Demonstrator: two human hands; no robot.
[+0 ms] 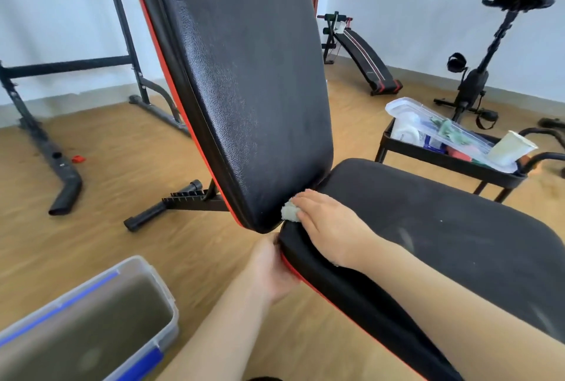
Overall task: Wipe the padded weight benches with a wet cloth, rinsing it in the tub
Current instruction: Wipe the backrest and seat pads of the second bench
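Observation:
A black padded weight bench fills the middle: its raised backrest [244, 80] leans away and its seat pad [428, 227] runs toward the lower right, both edged in red. My right hand [330, 224] presses a pale wet cloth [290, 211] onto the seat's near corner, right at the gap under the backrest. My left hand [272, 267] grips the seat's left edge from below, fingers partly hidden under the pad. A clear plastic tub [146, 285] with blue clips holds murky water at the lower left on the floor.
A black cart tray [440, 155] with a plastic box, a cup and supplies stands right of the bench. A sit-up bench [363, 59] and an exercise bike [477, 74] stand by the far wall. A black rack frame [61, 166] stands on the wooden floor at left.

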